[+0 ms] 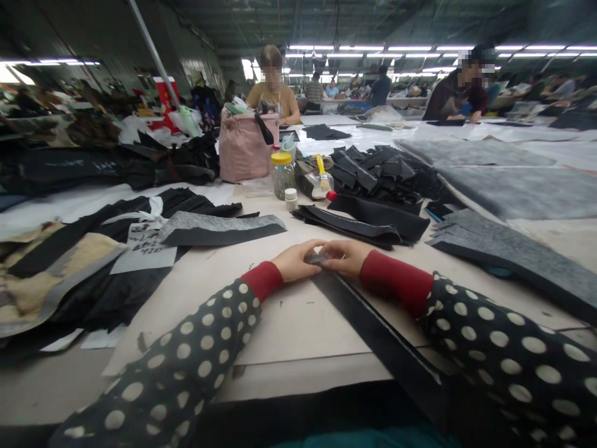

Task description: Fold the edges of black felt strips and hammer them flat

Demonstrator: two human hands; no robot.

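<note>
Both my hands meet at the far end of a long black fabric strip [368,317], which runs down to the near table edge and shows a pale line along one side. My left hand [299,260] pinches the grey end of the strip from the left. From the right, my right hand [344,256] grips the same end, thumb and fingers closed on it. Just beyond my hands lie folded black fabric pieces [349,225]. A grey-and-black fabric piece [224,230] rests to the left of them.
A paper with handwriting [144,252] lies on black fabric at left. Behind stand a pink fabric bag [242,146], a yellow-lidded jar [282,177], a small white bottle [291,199] and a brush [323,171]. Grey-black pieces [513,255] are stacked right. Two people work across the table.
</note>
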